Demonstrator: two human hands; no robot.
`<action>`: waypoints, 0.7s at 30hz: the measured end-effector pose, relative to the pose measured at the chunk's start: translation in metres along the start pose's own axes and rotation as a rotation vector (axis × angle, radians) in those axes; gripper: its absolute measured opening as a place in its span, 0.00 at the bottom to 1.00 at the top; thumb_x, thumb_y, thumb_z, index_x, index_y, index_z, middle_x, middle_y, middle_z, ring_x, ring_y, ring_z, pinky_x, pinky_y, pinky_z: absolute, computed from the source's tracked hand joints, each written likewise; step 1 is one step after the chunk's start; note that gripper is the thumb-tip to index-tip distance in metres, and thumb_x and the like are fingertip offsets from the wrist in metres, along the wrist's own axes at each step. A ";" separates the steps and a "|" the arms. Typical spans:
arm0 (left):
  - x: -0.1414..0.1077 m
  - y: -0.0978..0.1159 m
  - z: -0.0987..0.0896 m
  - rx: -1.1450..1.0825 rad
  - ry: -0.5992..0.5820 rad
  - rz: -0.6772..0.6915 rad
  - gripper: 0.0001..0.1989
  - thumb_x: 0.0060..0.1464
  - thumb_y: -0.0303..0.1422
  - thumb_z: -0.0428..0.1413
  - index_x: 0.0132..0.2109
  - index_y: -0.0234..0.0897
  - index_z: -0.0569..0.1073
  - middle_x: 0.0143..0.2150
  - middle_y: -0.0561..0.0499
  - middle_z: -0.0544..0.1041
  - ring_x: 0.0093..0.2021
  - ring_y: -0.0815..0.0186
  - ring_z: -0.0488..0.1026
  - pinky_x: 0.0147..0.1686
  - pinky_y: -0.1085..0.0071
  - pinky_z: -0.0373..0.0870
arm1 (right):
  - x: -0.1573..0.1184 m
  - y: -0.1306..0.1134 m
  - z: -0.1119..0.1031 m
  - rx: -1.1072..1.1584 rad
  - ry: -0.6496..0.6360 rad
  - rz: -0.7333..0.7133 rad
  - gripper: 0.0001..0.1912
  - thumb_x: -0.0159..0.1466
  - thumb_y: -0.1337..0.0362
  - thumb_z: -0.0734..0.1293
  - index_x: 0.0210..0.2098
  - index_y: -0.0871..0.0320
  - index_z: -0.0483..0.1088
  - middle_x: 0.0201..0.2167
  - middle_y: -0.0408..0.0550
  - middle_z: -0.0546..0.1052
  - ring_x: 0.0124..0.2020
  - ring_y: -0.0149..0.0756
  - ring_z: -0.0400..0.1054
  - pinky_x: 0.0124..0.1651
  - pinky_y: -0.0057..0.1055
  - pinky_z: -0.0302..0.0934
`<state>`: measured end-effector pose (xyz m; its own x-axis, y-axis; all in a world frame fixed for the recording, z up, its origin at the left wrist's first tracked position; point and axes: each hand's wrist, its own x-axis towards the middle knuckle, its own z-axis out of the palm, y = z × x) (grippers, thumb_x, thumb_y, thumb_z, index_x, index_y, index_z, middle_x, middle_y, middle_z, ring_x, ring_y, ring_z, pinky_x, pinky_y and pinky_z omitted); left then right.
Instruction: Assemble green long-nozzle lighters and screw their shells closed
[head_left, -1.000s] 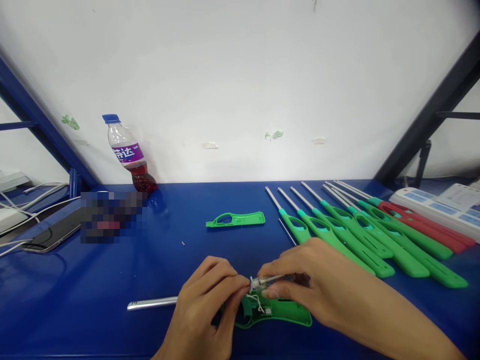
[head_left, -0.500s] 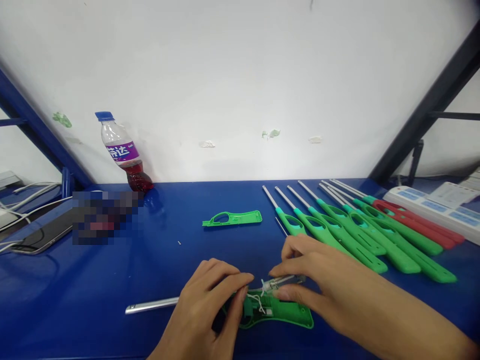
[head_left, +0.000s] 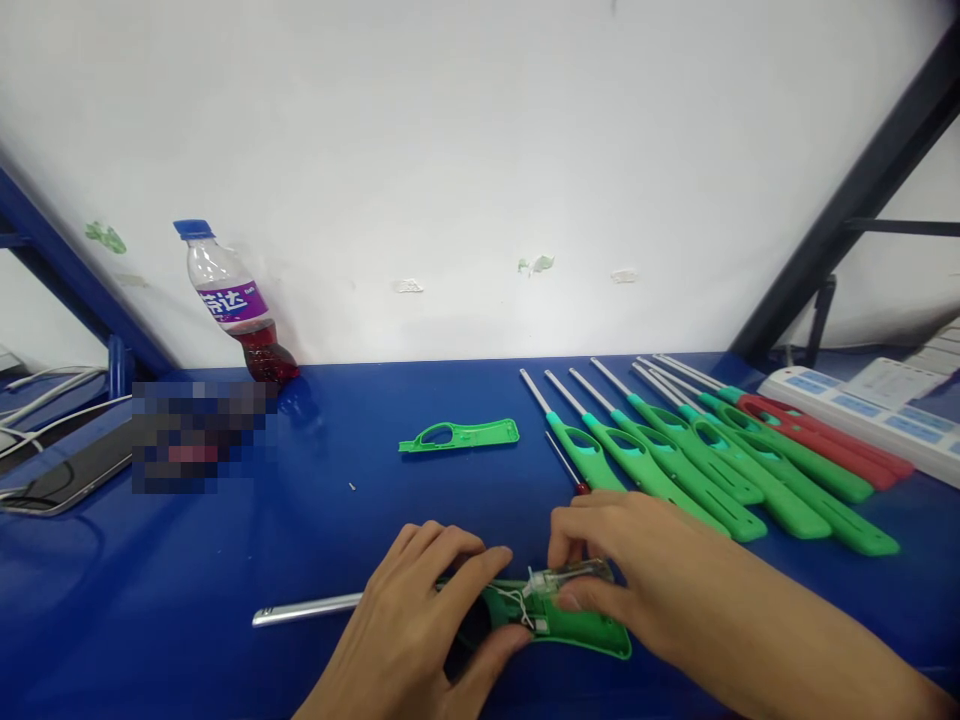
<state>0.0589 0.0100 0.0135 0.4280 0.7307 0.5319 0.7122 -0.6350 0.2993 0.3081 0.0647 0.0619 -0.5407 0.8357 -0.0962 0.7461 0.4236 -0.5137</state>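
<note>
An opened green gas lighter (head_left: 589,636) lies at the front of the table, its metal tube (head_left: 307,610) pointing left. My left hand (head_left: 420,610) grips its trigger end, thumb along the lower edge. White wire (head_left: 516,600) runs over the dark parts inside. Between the thumb and fingers of my right hand (head_left: 626,560) is a small clear fuel tank (head_left: 581,571), tilted over the handle cavity; whether it touches the shell I cannot tell. Farther back lies the matching green cover half (head_left: 484,434), inner side up. A tiny screw (head_left: 352,486) sits left of it.
Several assembled green lighters (head_left: 709,465) and red ones (head_left: 832,435) lie in a row at right. A thin screwdriver (head_left: 566,463) is beside them. Behind stands a white power strip (head_left: 870,410). A drink bottle (head_left: 236,305) leans against the wall; a phone (head_left: 75,475) with cables lies left.
My right hand has lowered the fuel tank slightly toward the handle. My left thumb has moved right along the lighter's lower edge. The view has shifted a little.
</note>
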 end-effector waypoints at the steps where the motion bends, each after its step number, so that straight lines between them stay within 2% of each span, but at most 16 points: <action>1: 0.000 0.000 0.000 -0.014 -0.002 0.003 0.16 0.66 0.35 0.63 0.59 0.42 0.75 0.48 0.46 0.81 0.46 0.55 0.79 0.50 0.53 0.78 | 0.000 0.000 0.001 -0.003 -0.001 0.003 0.09 0.63 0.68 0.76 0.37 0.46 0.75 0.38 0.38 0.80 0.39 0.39 0.75 0.37 0.32 0.58; 5: 0.004 0.001 -0.002 -0.064 -0.040 0.006 0.07 0.66 0.32 0.63 0.51 0.39 0.78 0.44 0.47 0.79 0.41 0.58 0.76 0.42 0.58 0.76 | 0.001 -0.004 0.002 -0.028 -0.024 0.028 0.09 0.61 0.69 0.76 0.34 0.47 0.76 0.34 0.38 0.80 0.35 0.37 0.73 0.33 0.31 0.53; 8: 0.006 0.000 -0.002 -0.082 -0.048 0.014 0.05 0.67 0.31 0.62 0.49 0.40 0.79 0.42 0.47 0.78 0.39 0.60 0.75 0.40 0.61 0.75 | 0.000 -0.009 0.000 -0.029 -0.040 0.057 0.07 0.61 0.69 0.75 0.33 0.48 0.76 0.33 0.38 0.81 0.34 0.37 0.73 0.32 0.31 0.52; 13: 0.006 0.001 0.000 -0.095 -0.028 0.015 0.05 0.68 0.30 0.61 0.49 0.39 0.79 0.42 0.46 0.78 0.39 0.60 0.75 0.39 0.62 0.74 | -0.001 -0.016 -0.001 -0.062 -0.074 0.079 0.07 0.62 0.70 0.72 0.31 0.51 0.75 0.32 0.40 0.81 0.33 0.35 0.71 0.32 0.31 0.50; 21: 0.003 0.000 0.001 -0.051 -0.017 0.050 0.07 0.68 0.29 0.61 0.52 0.39 0.77 0.42 0.47 0.78 0.38 0.60 0.74 0.40 0.61 0.73 | 0.006 -0.024 0.002 -0.185 -0.103 0.134 0.06 0.62 0.70 0.73 0.30 0.53 0.76 0.32 0.42 0.79 0.32 0.34 0.66 0.32 0.31 0.47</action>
<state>0.0607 0.0129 0.0141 0.4724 0.7016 0.5336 0.6603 -0.6826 0.3130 0.2865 0.0594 0.0721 -0.4620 0.8527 -0.2439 0.8669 0.3761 -0.3271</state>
